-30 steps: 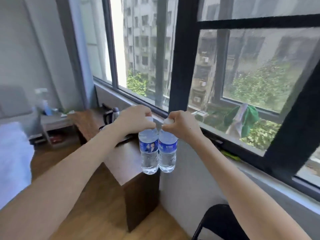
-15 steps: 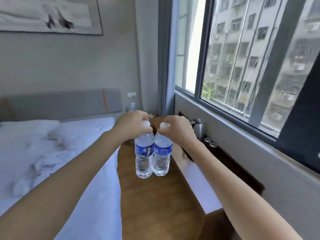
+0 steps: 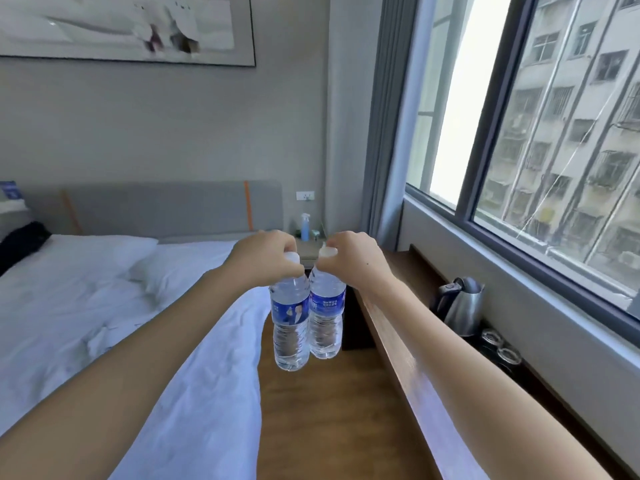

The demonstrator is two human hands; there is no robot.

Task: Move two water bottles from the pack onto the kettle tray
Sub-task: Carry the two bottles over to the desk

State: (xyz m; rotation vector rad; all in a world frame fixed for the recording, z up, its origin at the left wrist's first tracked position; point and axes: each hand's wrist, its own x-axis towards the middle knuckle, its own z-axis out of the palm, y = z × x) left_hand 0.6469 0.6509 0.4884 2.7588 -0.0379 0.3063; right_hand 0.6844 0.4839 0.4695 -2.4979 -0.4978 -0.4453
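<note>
Two clear water bottles with blue labels hang side by side in the air above the wooden floor. My left hand [image 3: 265,256] grips the left bottle [image 3: 290,325] by its white cap. My right hand [image 3: 353,258] grips the right bottle [image 3: 326,318] the same way. The bottles touch each other. A steel kettle [image 3: 459,304] stands on a dark tray [image 3: 491,344] on the desk to the right, with two upturned glasses [image 3: 500,346] in front of it. The pack is out of view.
A long wooden desk [image 3: 398,341] runs under the window on the right. A bed with white sheets [image 3: 104,323] fills the left. A bedside table holds a blue spray bottle [image 3: 305,227]. A strip of wooden floor [image 3: 311,410] lies between bed and desk.
The view has swung left from the window to the bed and the far desk end. Both hands keep the bottles hanging in front. The kettle now lies to the right.
</note>
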